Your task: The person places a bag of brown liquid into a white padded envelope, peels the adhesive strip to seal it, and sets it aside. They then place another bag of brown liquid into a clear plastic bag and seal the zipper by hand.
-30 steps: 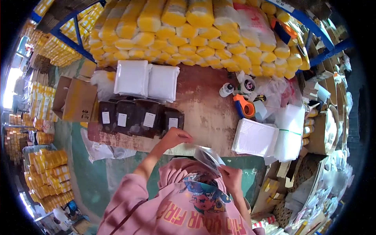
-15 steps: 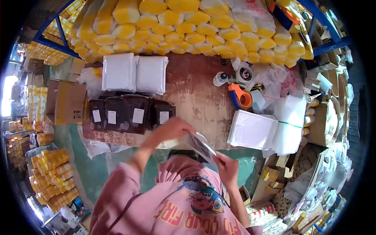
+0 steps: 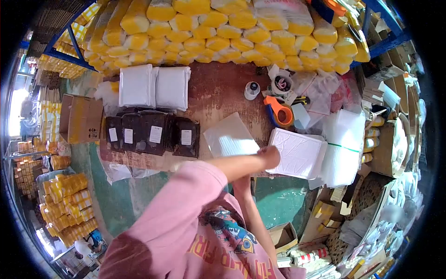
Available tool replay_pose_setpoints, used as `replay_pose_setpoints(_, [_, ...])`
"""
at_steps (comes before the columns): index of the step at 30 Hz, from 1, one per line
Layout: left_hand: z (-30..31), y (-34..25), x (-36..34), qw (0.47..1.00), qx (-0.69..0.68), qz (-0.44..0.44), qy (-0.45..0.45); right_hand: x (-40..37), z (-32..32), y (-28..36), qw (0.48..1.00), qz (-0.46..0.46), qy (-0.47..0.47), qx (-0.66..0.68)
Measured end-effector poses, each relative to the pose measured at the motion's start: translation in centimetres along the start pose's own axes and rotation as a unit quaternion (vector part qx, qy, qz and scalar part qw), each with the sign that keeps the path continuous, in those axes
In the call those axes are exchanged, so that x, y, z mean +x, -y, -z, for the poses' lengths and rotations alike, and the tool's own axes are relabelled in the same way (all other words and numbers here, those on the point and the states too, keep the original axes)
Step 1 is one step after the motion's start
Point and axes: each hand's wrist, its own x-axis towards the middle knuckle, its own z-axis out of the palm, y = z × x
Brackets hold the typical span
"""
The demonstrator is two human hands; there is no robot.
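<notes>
My left hand reaches across to the right, its fingers curled beside a stack of white mailer bags. Whether anything is between those fingers is hidden. My right hand sits under my left forearm, and its fingers are mostly covered. A translucent plastic bag rests at the table's front, above my forearm, its lower right corner close to my left hand. To the left, several dark packages with white labels stand in a row. Two filled white packages lie behind them.
An orange and blue tape dispenser, a white bottle and a tape roll stand at the table's right. A clear plastic stack with a green band lies farther right. Yellow-and-white bundles line the back. A cardboard box stands left.
My left hand has swung right, from near the dark packages to the white stack. My right hand has moved left beneath it. The translucent bag now shows spread out at the table's front.
</notes>
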Motion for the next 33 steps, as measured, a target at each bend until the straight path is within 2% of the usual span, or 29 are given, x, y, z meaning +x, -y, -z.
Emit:
replay_pose_setpoints(1, [-0.8,-2.4,0.5,0.991,0.06,-0.034,0.116,0.5,3.0,-3.8,0.97,-0.099,-0.047,0.218])
replay_pose_setpoints(2, [2.3,-2.4,1.9,0.926,-0.079,-0.044,0.367,0.3,4.9,-6.0,0.941,-0.135,-0.07,0.303])
replay_pose_setpoints(3, [0.3,-4.8,1.3,0.905,0.048,-0.091,0.414,-0.8,6.0,-7.5,0.927,-0.169,-0.032,0.333])
replay_pose_setpoints(4, [1.9,-5.6,-2.1,0.944,0.054,-0.084,0.314,-1.7,6.9,-9.3,0.91,-0.204,0.016,0.359])
replay_pose_setpoints(5, [1.3,-6.9,-1.8,0.893,0.078,-0.08,0.436,-1.6,6.7,-10.5,0.897,-0.236,0.074,0.367])
replay_pose_setpoints(7, [-6.2,-9.8,-0.9,0.792,0.012,-0.129,0.596,-1.1,6.0,-12.8,0.863,-0.283,0.175,0.38])
replay_pose_setpoints(8, [-9.1,-11.0,-2.3,0.8,0.009,-0.145,0.582,-0.9,5.8,-13.6,0.85,-0.3,0.199,0.385])
replay_pose_setpoints(9, [-5.7,-10.1,-4.7,0.848,-0.044,-0.121,0.514,-0.7,5.9,-14.0,0.84,-0.31,0.217,0.389])
replay_pose_setpoints(10, [-7.4,-11.4,-8.8,0.962,-0.028,-0.052,0.266,-0.4,6.0,-14.5,0.83,-0.319,0.238,0.39])
replay_pose_setpoints(11, [-6.7,-10.5,-10.4,0.976,-0.062,-0.071,0.198,-0.5,6.5,-14.7,0.83,-0.326,0.245,0.381])
replay_pose_setpoints(13, [-10.0,-11.3,-12.1,0.988,-0.099,-0.054,0.104,-0.8,7.7,-15.8,0.831,-0.339,0.255,0.36])
replay_pose_setpoints(14, [-8.2,-10.3,-13.2,0.973,-0.232,0.001,0.016,-0.8,8.6,-16.4,0.844,-0.344,0.245,0.33])
replay_pose_setpoints(15, [-6.5,-9.2,-14.2,0.928,-0.36,0.057,-0.073,-1.0,9.9,-16.9,0.857,-0.349,0.235,0.298])
replay_pose_setpoints(16, [-4.8,-8.7,-15.5,0.88,-0.438,0.157,-0.096,-0.8,10.7,-16.8,0.87,-0.359,0.219,0.258])
replay_pose_setpoints(17, [-5.2,-9.2,-17.2,0.839,-0.445,0.23,-0.215,-0.7,11.8,-16.7,0.892,-0.371,0.18,0.184])
replay_pose_setpoints(18, [-6.4,-9.7,-19.2,0.812,-0.407,0.277,-0.314,-0.6,12.1,-13.6,0.91,-0.394,0.11,0.065])
replay_pose_setpoints(19, [-6.6,-9.8,-21.1,0.774,-0.398,0.399,-0.289,-0.5,12.1,-10.1,0.903,-0.424,0.042,-0.049])
replay_pose_setpoints(20, [-6.8,-9.8,-22.9,0.724,-0.382,0.513,-0.258,-1.5,11.0,-7.4,0.929,-0.362,-0.044,-0.067])
replay_pose_setpoints(21, [-7.2,-9.9,-24.4,0.722,-0.286,0.558,-0.291,-2.3,9.6,-4.7,0.943,-0.294,-0.128,-0.086])
replay_pose_setpoints(22, [-7.8,-10.2,-25.9,0.712,-0.187,0.597,-0.318,-1.8,11.6,-5.4,0.945,-0.283,-0.112,-0.118])
replay_pose_setpoints(24, [-12.1,-12.4,-27.5,0.547,-0.385,0.668,-0.326,-1.0,13.4,-5.7,0.952,-0.24,-0.088,-0.167])
replay_pose_setpoints(26, [-18.5,-14.1,-30.4,0.558,-0.576,0.553,-0.223,0.7,14.6,-7.0,0.946,-0.192,-0.026,-0.259])
replay_pose_setpoints(27, [-18.6,-14.3,-30.1,0.508,-0.608,0.564,-0.232,1.4,15.1,-7.5,0.938,-0.168,0.004,-0.303])
replay_pose_setpoints(29, [-17.8,-13.6,-29.2,0.403,-0.663,0.581,-0.246,2.1,14.3,-7.2,0.923,-0.141,-0.014,-0.358])
replay_pose_setpoints(30, [-17.0,-13.1,-29.5,0.48,-0.619,0.578,-0.229,2.6,15.0,-7.7,0.909,-0.131,-0.009,-0.395])
replay_pose_setpoints(31, [-17.6,-13.0,-29.9,0.495,-0.609,0.573,-0.236,3.0,15.5,-8.0,0.894,-0.121,-0.003,-0.43])
replay_pose_setpoints(33, [-19.3,-13.2,-30.7,0.525,-0.589,0.561,-0.25,2.8,15.0,-6.7,0.918,-0.203,-0.004,-0.341])
